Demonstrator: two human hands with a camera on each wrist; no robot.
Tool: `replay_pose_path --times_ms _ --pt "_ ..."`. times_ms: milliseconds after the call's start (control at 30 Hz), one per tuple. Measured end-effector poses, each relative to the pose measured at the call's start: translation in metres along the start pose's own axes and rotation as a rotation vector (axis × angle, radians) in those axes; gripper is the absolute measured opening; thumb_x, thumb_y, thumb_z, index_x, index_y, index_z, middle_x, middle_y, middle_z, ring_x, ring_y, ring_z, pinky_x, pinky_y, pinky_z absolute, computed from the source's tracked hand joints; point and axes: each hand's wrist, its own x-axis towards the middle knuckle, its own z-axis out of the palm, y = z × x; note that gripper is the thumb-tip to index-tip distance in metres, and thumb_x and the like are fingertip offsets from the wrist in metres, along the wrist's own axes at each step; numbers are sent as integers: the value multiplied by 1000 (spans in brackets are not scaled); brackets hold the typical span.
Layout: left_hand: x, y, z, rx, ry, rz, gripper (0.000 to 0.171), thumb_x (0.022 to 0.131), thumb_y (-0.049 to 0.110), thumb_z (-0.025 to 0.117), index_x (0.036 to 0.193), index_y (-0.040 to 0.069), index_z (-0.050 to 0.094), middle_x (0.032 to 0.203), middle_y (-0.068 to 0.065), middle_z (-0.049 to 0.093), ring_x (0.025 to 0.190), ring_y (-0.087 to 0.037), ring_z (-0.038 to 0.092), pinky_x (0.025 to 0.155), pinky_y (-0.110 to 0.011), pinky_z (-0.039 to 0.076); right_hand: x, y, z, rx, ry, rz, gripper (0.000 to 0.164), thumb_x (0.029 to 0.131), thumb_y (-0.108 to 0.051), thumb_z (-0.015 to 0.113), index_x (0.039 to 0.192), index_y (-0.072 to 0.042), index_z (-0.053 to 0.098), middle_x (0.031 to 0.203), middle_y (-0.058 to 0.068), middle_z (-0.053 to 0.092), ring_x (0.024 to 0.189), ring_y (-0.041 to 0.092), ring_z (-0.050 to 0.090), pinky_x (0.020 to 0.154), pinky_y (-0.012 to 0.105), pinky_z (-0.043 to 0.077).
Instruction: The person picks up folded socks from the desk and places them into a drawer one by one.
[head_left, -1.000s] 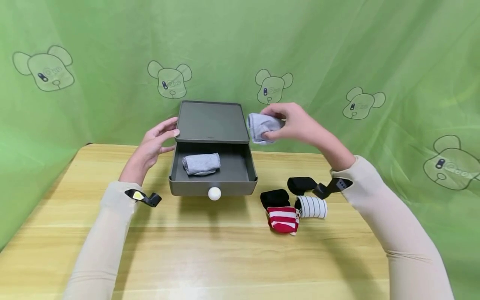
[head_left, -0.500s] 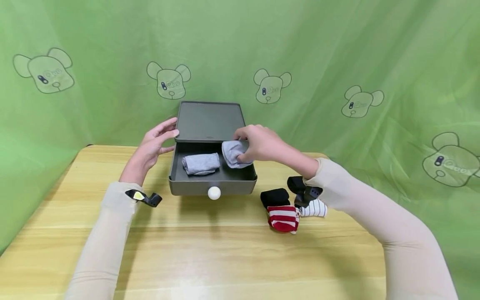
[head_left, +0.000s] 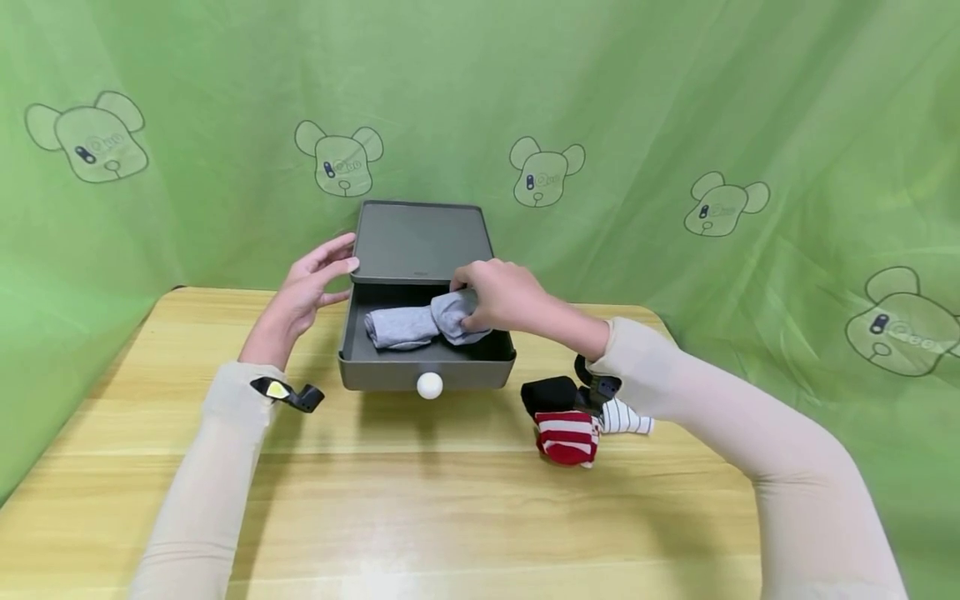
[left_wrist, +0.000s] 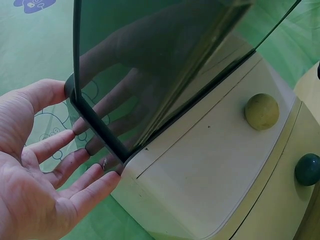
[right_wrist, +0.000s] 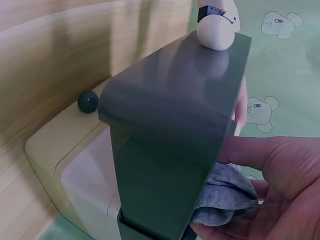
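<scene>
Item: one right hand (head_left: 502,293), thumb and fingers pinching a grey cloth bundle (head_left: 452,317), the grip closed down to the cloth. Location of bundle: within the right part of an open grey drawer (head_left: 390,377), against the right end of a second grey bundle (head_left: 401,327) (whether it bears on the drawer floor cannot be told).

Item: one left hand (head_left: 303,283), fingers spread and nearly straight, holding nothing, thumb and fingertips touching the left edge of the grey top unit (head_left: 422,240).

Item: white round knob (head_left: 430,385), on the drawer front.

Item: pale lower drawer (left_wrist: 200,145) with yellow-green knob (left_wrist: 261,111), beneath.

Right of the drawer, on the wooden table (head_left: 390,517): black bundle (head_left: 550,395), red-and-white striped bundle (head_left: 566,437), white pinstriped bundle (head_left: 626,417), partly hidden.

Backdrop: green curtain (head_left: 450,67), bear-head outlines.
</scene>
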Motion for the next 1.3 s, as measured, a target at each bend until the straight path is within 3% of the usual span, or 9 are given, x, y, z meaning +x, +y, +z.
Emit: replay_pose_path --times_ms 233,533,800,1167,1300 --pt "1 0 -1 -6 -8 4 63 101 22 62 159 22 36 166 -9 28 148 -23 35 122 -54 36 4 -7 8 49 -45 -23 47 82 -20 84 125 -8 69 119 7 71 94 22 58 78 36 51" --pt "0 1 -1 -6 1 8 63 101 22 63 159 22 37 166 -9 30 145 -22 38 122 -55 37 6 6 14 26 -82 -78 37 82 -19 85 116 -9 73 105 7 71 91 22 61 77 37 53" --pt "1 0 -1 -9 -2 13 63 101 22 63 158 22 38 165 -10 30 146 -22 37 121 -55 37 7 11 16 -45 -125 -170 42 87 -22 81 126 -7 70 119 9 73 100 23 67 85 41 58" --pt "1 0 -1 -9 -7 4 63 101 22 63 158 22 37 166 -10 29 145 -21 38 122 -54 36 4 15 17 1 -97 -209 44 87 -21 81 127 -7 69 120 9 73 102 23 67 87 41 58" --pt "1 -1 -1 -10 0 9 63 101 23 63 158 22 38 165 -10 30 143 -21 39 122 -55 36 0 17 16 36 -51 -208 45 86 -21 82 128 -9 69 117 8 74 102 23 67 88 41 58"
